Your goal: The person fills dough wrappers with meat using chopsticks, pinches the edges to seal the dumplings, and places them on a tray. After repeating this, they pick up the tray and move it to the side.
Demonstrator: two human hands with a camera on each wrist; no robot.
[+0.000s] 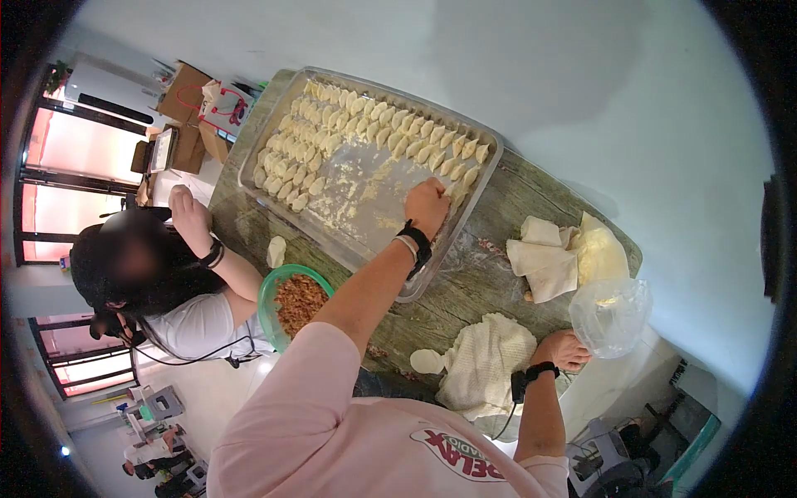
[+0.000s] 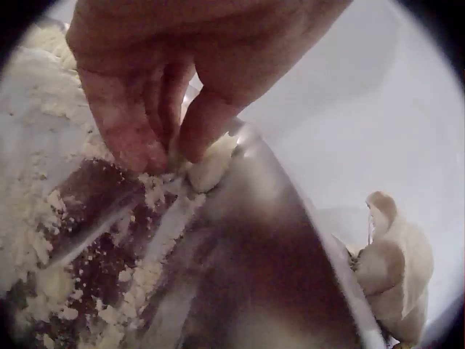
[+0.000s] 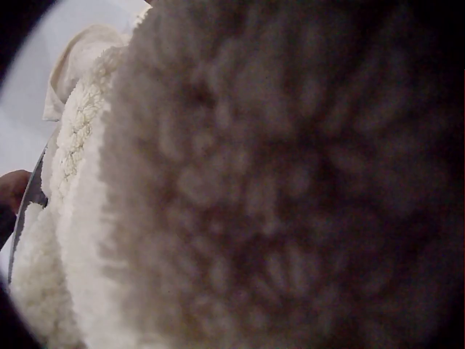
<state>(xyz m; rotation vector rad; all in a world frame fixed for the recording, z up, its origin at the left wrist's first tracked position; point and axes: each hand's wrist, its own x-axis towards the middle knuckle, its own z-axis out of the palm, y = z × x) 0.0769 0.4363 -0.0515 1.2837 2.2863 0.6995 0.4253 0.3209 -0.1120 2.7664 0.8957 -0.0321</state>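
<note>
In the tray's near right corner, my left hand (image 1: pixel 427 205) pinches a pale dumpling (image 2: pixel 212 163) between thumb and fingers, low over the tray floor. The clear tray (image 1: pixel 498 153) holds rows of folded dumplings (image 1: pixel 357 106) along its far and left sides, with flour scattered over its bare middle. At the table's right edge my right hand (image 1: pixel 567 351) rests beside a crumpled white towel (image 1: pixel 490 365), just below a clear plastic bag (image 1: pixel 613 319). Towel pile fills most of the right wrist view, which hides this hand's fingers there.
Dough sheets (image 1: pixel 544 261) and a yellowish dough piece (image 1: pixel 599 253) lie right of the tray. A round wrapper (image 1: pixel 427 361) sits by the towel. A green bowl of filling (image 1: pixel 264 309) stands at the left, near another person (image 1: pixel 195 282). A loose wrapper (image 1: pixel 276 251) lies beside it.
</note>
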